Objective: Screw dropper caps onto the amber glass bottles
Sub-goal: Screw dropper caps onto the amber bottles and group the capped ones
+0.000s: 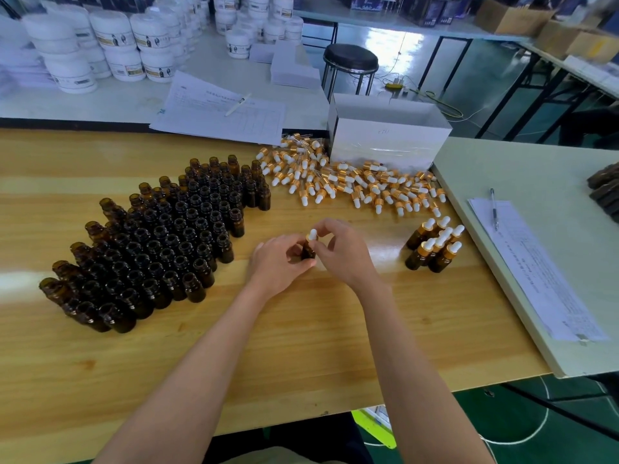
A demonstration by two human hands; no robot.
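An upright amber glass bottle (308, 252) is gripped by the left hand (279, 261); its dropper cap (312, 235), seated along the same vertical axis, is pinched by the right hand (343, 252).

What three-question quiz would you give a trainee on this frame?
1. True or false: the capped bottles stand to the right of both hands.
2. What does the left hand hold? A) amber bottle B) pen C) white jar
3. Fill in: the right hand pinches a ____ on top of that bottle.

Key: 1 true; 2 A; 3 dropper cap.
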